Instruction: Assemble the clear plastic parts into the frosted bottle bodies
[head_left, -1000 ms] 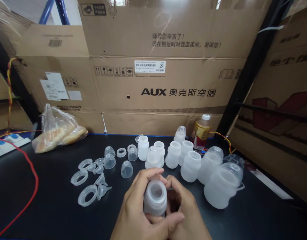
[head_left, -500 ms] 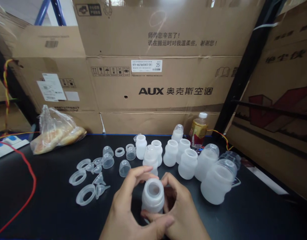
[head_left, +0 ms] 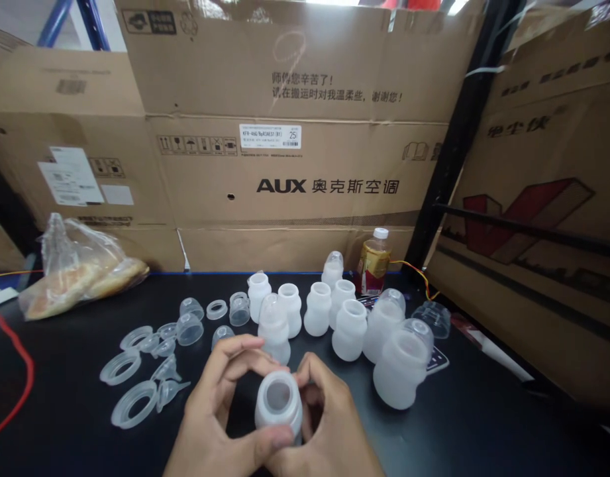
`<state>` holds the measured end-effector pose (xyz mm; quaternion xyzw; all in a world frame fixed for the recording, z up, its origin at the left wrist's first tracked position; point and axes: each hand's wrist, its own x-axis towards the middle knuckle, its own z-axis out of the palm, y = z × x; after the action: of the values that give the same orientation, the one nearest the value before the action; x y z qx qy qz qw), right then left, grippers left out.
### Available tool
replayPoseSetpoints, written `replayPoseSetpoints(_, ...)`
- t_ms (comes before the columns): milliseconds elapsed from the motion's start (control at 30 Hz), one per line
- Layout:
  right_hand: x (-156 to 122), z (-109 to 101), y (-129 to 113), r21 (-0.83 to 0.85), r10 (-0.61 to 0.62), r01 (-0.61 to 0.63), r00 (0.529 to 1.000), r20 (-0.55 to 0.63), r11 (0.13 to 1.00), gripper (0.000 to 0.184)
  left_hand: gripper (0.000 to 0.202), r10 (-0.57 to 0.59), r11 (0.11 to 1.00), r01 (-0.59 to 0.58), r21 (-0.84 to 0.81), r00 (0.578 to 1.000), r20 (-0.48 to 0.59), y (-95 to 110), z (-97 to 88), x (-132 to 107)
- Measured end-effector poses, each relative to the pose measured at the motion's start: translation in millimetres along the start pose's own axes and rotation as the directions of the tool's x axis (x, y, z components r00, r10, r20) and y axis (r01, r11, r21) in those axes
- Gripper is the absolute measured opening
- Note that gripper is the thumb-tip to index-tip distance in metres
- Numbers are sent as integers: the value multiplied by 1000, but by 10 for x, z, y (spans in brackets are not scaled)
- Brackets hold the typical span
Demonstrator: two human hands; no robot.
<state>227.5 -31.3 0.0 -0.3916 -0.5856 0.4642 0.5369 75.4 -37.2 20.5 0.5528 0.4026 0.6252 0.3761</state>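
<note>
I read the near bottle [head_left: 279,420] as frosted plastic, smooth and softly sheened. To the left, the dome caps [head_left: 189,331] look like clear, glossy plastic, the rings [head_left: 118,409] milky and smooth. I find the tabletop [head_left: 444,437] mostly matt. Far left, the plastic bag [head_left: 76,255] is crinkled and shiny; the far cardboard [head_left: 305,248] is dull, its paper label [head_left: 271,136] smooth.

The baby bottle [head_left: 276,417] at lower centre is milky, translucent white, as are the standing bottles [head_left: 349,334] right of centre. Dome caps [head_left: 189,329] on the left are clear greyish, the rings [head_left: 120,412] there cloudy white. The worktop [head_left: 61,371] is plain black. The central carton [head_left: 205,199] is brown with black lettering; the right-hand carton [head_left: 583,265] bears a dark-edged red tick shape. The drink bottle [head_left: 374,265] shows gold and deep red under a white lid. A red cable [head_left: 28,371] colours the left edge.
</note>
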Motion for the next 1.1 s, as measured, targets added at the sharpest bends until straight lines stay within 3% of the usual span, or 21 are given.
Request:
replayPoseSetpoints(67, -7, -24, 21, 42, 7, -7, 1000, 17, 999, 56, 74, -30, 999, 33, -29, 996, 87, 35, -26, 0)
replayPoseSetpoints(167, 5, -52, 77, -9, -10, 10, 1000, 17, 1000, 56, 65, -27, 996, 17, 88, 993, 113, 106, 23, -41)
replayPoseSetpoints(267, 20, -56, 121, -113, -43, 40, 999, -28, 993, 60, 78, 9, 964, -16, 267, 1000, 26, 162, 124, -94)
replayPoseSetpoints(333, 18, -48, 119, -150, -68, 62, 997, -34, 987, 58, 74, 8, 943, 11, 332, 998, -56, 180, 167, -107)
replayPoseSetpoints(433, 2, -33, 89, -129, -58, 54, 998, -24, 990, 49, 59, -36, 964, 56, 259, 996, -81, 176, 156, -88)
replayPoseSetpoints(600, 5, -35, 76, -66, -68, 67, 997, -23, 996, 46, 66, -55, 998, 53, 33, 996, 73, 74, 82, -60)
replayPoseSetpoints(767, 12, -38, 29, -48, 22, -22, 1000, 7, 999, 51, 86, 56, 990, -49, 135, 997, -47, -31, 106, -90)
replayPoseSetpoints(900, 7, -1, 31, -28, 6, -7, 1000, -30, 1000, 48, 77, 45, 975, -10, 223, 988, -149, 3, 144, -119)
replayPoseSetpoints(1100, 24, 39, 158, -89, -82, 72, 991, -108, 993, 45, 71, -44, 995, 60, 77, 980, -194, 48, 151, -180)
